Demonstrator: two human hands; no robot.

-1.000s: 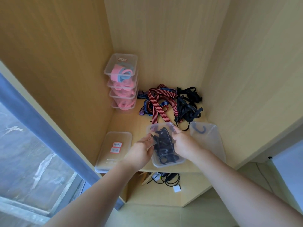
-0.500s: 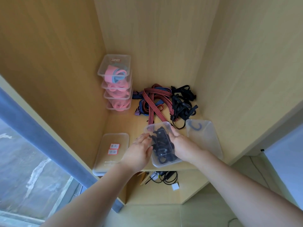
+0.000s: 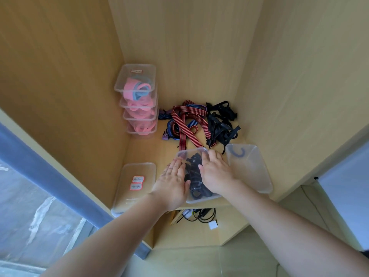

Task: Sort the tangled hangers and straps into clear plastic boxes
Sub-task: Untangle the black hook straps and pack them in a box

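Clear plastic box [image 3: 200,198] sat at the front edge of the shelf [image 3: 151,150], packed with black straps [image 3: 194,177], and both hands were on it! Left hand [image 3: 173,182] lay flat over its 9 o'clock rim, right hand [image 3: 216,172] flat over the 3 o'clock side, fingers straight on each, gripping nothing. Just beside it at 3 o'clock stood a second box [image 3: 253,176] with one blue hook [image 3: 237,154]. At 12 o'clock, striped straps [image 3: 184,124] lay tangled beside a black tangle [image 3: 221,120]. At 9 o'clock, a lid [image 3: 129,176] carried two red-bordered labels [image 3: 137,182], writing too blurred to read. The stack of pink-filled boxes [image 3: 138,104] at 11 o'clock bore a top label, unreadable too
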